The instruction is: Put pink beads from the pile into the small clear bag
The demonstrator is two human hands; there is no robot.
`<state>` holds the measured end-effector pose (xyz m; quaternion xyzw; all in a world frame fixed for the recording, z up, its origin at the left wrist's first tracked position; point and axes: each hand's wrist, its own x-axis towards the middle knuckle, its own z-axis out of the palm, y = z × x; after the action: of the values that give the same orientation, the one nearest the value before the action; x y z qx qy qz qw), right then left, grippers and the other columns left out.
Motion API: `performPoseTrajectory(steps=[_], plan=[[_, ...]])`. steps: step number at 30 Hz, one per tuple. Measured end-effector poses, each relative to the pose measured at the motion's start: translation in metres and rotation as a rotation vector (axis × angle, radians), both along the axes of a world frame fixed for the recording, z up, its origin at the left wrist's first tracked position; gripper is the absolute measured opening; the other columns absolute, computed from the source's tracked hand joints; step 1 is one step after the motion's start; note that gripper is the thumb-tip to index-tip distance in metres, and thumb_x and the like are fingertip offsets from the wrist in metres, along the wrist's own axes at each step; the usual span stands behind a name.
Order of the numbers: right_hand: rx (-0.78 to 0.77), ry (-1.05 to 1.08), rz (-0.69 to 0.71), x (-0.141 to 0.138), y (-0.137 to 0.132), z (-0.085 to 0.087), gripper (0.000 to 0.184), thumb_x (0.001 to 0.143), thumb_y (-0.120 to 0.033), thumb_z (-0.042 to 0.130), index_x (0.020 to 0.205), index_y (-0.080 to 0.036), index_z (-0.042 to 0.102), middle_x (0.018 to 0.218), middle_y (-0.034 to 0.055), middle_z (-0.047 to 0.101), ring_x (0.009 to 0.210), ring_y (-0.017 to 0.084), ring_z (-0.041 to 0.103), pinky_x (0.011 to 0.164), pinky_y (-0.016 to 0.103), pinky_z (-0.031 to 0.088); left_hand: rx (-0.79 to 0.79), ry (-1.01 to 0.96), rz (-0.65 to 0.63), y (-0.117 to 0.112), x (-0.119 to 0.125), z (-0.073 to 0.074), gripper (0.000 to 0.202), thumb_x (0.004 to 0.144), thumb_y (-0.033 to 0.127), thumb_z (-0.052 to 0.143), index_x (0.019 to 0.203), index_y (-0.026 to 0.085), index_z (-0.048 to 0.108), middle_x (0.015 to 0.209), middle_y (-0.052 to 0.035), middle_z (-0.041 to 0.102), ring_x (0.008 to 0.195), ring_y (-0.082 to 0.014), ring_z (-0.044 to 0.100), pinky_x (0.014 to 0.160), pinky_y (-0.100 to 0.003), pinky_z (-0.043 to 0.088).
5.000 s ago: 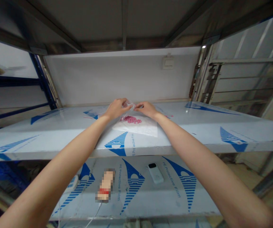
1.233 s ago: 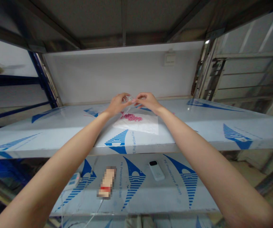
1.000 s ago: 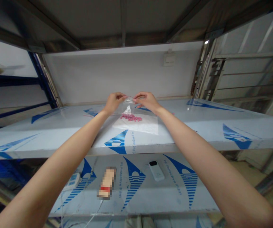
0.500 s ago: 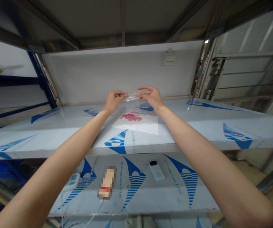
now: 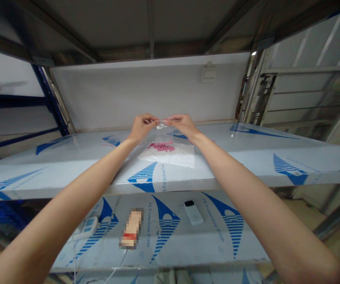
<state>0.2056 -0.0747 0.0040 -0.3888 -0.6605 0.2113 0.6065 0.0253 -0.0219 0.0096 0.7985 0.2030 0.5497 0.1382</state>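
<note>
A small clear plastic bag (image 5: 164, 135) is stretched between my two hands above the upper shelf. My left hand (image 5: 141, 127) pinches its top edge on the left. On the right, the fingers of my right hand (image 5: 183, 124) are closed on the same edge, close to the left fingertips. Pink beads (image 5: 161, 146) show below the hands; whether they lie inside the bag or behind it I cannot tell. Under them is a white sheet (image 5: 175, 157), partly covered by clear plastic.
The upper shelf (image 5: 247, 157) is covered in printed protective film. On the lower shelf lie a white device with a dark screen (image 5: 193, 212), a blurred-out item (image 5: 132, 228) with a cable, and a white box with buttons (image 5: 89, 227). A metal shelf (image 5: 122, 31) hangs overhead.
My right hand's raised fingers have folded down, and its fingertips have come nearer the left ones along the bag's top edge. The view has shifted slightly.
</note>
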Motion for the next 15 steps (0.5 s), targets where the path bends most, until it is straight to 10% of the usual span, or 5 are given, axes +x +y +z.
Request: performPoseTrajectory(steps=[10, 15], plan=[[0.03, -0.101, -0.131, -0.002, 0.001, 0.003, 0.015, 0.069, -0.031, 0.076, 0.071, -0.017, 0.07, 0.074, 0.0047, 0.071, 0.071, 0.017, 0.064, 0.071, 0.029, 0.048, 0.011, 0.113, 0.026, 0.0, 0.0, 0.0, 0.021, 0.081, 0.037, 0.066, 0.079, 0.017, 0.072, 0.082, -0.0051, 0.071, 0.076, -0.015, 0.059, 0.07, -0.026, 0.043], [0.104, -0.208, -0.773, 0.008, -0.012, 0.009, 0.018, 0.086, -0.03, 0.062, 0.093, -0.018, 0.073, 0.095, 0.0093, 0.073, 0.089, 0.025, 0.065, 0.078, 0.034, 0.045, -0.012, 0.409, 0.242, 0.005, -0.009, -0.006, 0.041, 0.096, 0.033, 0.043, 0.13, 0.015, 0.058, 0.104, -0.0101, 0.072, 0.101, -0.0221, 0.063, 0.091, -0.034, 0.046]])
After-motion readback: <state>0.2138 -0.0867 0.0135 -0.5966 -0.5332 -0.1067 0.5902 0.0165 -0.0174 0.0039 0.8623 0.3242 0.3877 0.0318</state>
